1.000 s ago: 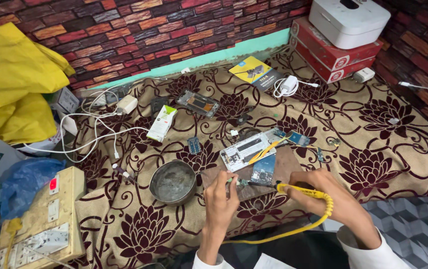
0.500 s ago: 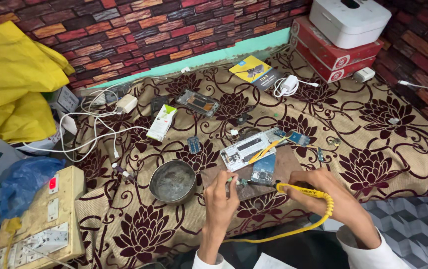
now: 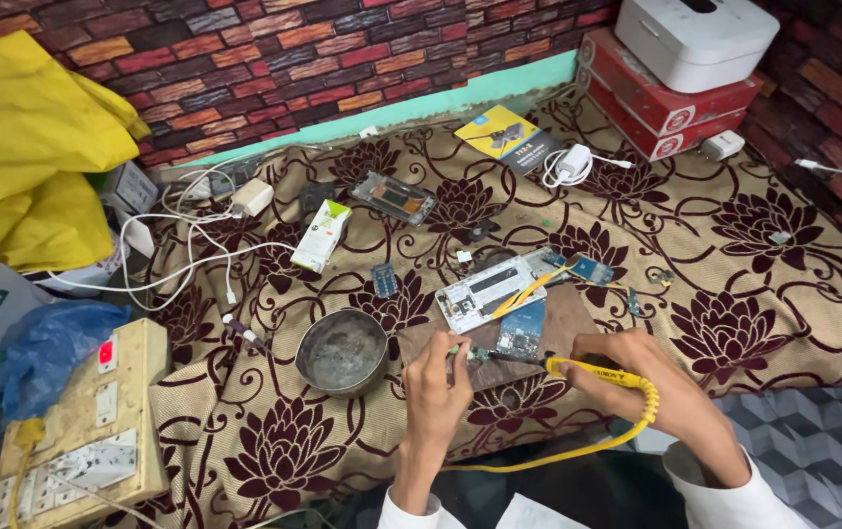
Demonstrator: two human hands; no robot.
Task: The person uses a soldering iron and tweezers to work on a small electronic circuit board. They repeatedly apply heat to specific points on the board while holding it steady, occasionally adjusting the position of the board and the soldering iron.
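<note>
Right hand [image 3: 661,387] clenched around yellow soldering iron [image 3: 597,372], long axis running left, tip meeting small circuit board [image 3: 519,333] on brown wooden slab [image 3: 558,318]. Left hand [image 3: 438,387] pinched just left of that tip, on something too small to identify. Board just ahead of both hands, right hand nearer. Metal bowl [image 3: 343,351] close on left, opened phone frame [image 3: 490,289] beyond. Worktop [image 3: 735,284] edge right below wrists; open room mostly rightward.
</note>
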